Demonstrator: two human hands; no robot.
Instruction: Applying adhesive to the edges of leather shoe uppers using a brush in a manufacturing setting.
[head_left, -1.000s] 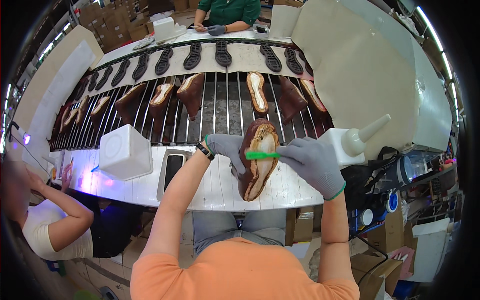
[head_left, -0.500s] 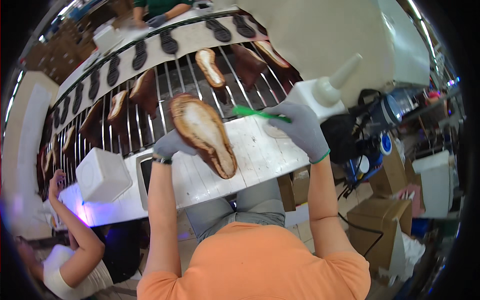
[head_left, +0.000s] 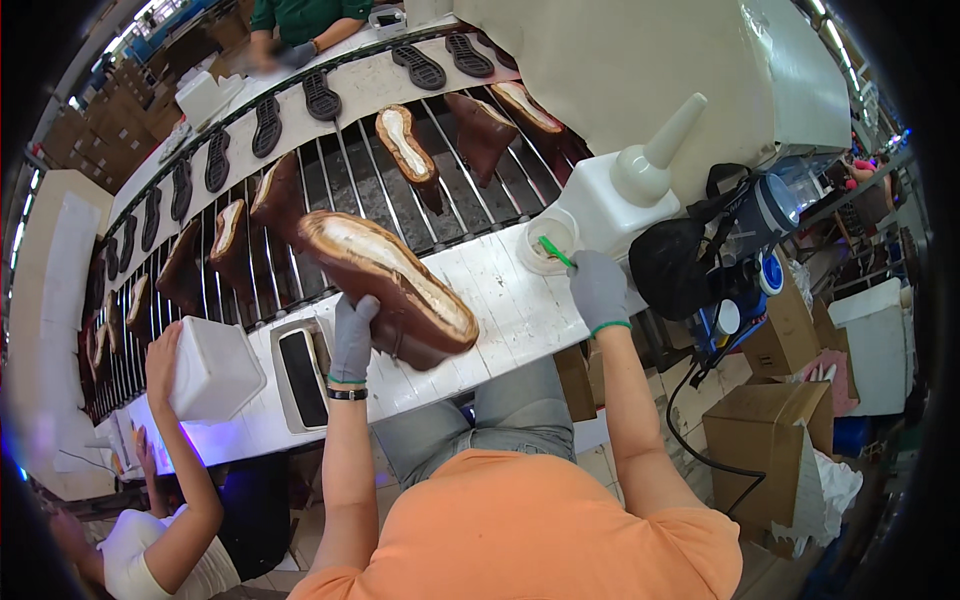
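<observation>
My left hand [head_left: 352, 335], in a grey glove, grips a brown leather shoe upper [head_left: 408, 325] above the white table. The upper is tilted sideways, with its pale, unsoled bottom facing up and to the right. My gloved right hand [head_left: 598, 287] holds a green-handled brush [head_left: 556, 252] by its end. The brush reaches into a small round white tub [head_left: 528, 262]; its bristles cannot be made out. Right beside the tub stands a large white bottle [head_left: 612, 205] with a long cone spout.
Beyond the table, a roller conveyor [head_left: 350, 185] carries several brown uppers, with black soles [head_left: 322, 96] on a ledge behind. Left on the table are a grey tray with a phone [head_left: 302, 375] and a white container [head_left: 222, 370], touched by a co-worker's hand [head_left: 163, 355].
My right hand has drawn the brush away from the upper and down into the tub. The upper has tipped and swung left. The co-worker's hand has come to the white container.
</observation>
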